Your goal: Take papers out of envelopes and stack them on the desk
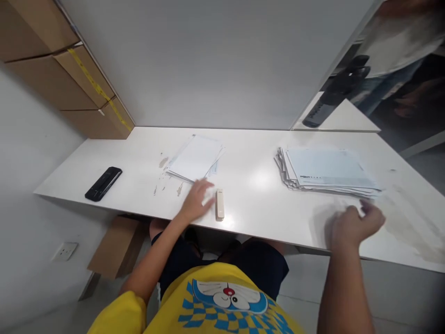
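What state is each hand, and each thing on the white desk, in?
Left hand: open, fingers spread, nothing visibly held.
Right hand: blurred, partly curled; nothing visibly held.
Small cream oblong object: lying down, unheld.
Thin pile of white paper sheets: flat, unevenly fanned.
Thick stack of pale paper sheets: flat, edges ragged.
Black rectangular device: lying flat; on or off unclear.
Brown cardboard boxes: stacked, look closed.

Brown cardboard boxes [78, 86] with a yellow strip [91, 82] down them are stacked at the back left of the white table [146, 148], a black oblong object [103, 184] lying nearer its left edge — and below, another carton [113, 248] sits near a wall socket [65, 251].
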The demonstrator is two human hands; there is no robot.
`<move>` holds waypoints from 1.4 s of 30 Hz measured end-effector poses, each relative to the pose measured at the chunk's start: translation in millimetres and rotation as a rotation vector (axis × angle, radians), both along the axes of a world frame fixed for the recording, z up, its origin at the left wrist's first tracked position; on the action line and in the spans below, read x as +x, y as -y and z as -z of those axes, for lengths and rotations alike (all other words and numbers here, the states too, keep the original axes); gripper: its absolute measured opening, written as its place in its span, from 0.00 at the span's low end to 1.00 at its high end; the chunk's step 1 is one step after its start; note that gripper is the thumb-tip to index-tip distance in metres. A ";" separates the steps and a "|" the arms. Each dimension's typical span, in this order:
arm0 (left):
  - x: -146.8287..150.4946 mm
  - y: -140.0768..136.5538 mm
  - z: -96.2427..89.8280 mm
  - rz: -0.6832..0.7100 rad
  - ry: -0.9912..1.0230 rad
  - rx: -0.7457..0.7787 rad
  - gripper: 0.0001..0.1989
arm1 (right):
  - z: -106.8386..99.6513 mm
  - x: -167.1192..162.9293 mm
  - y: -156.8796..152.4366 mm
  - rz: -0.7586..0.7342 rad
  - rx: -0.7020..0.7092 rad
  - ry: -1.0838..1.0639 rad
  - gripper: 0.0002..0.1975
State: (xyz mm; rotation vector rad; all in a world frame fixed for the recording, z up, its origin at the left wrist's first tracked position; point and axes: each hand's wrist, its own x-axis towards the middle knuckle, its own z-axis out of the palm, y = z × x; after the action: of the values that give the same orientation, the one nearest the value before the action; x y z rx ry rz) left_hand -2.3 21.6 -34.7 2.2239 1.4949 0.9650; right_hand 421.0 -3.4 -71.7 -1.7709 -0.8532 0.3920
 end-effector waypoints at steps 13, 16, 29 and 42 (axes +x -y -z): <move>-37.0 -39.4 9.2 -0.168 -0.377 0.178 0.14 | -42.2 -126.5 63.2 -0.026 0.084 -0.317 0.14; -13.9 2.0 -14.8 -0.087 -0.242 0.287 0.13 | -60.8 -156.3 61.8 -0.210 0.061 -0.409 0.16; 42.4 106.9 -61.6 -0.212 0.949 -0.226 0.14 | -42.9 -162.3 83.4 -0.615 0.118 -0.965 0.33; -22.0 -58.3 1.3 -0.235 -0.338 -0.003 0.18 | -19.4 -151.5 97.0 -0.154 0.080 -0.972 0.19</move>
State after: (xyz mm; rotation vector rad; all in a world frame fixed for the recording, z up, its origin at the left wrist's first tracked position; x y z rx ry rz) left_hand -24.3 79.9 -36.0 2.3337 1.9367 0.6672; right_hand 269.5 -100.4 -52.3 -1.2033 -0.2853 1.1744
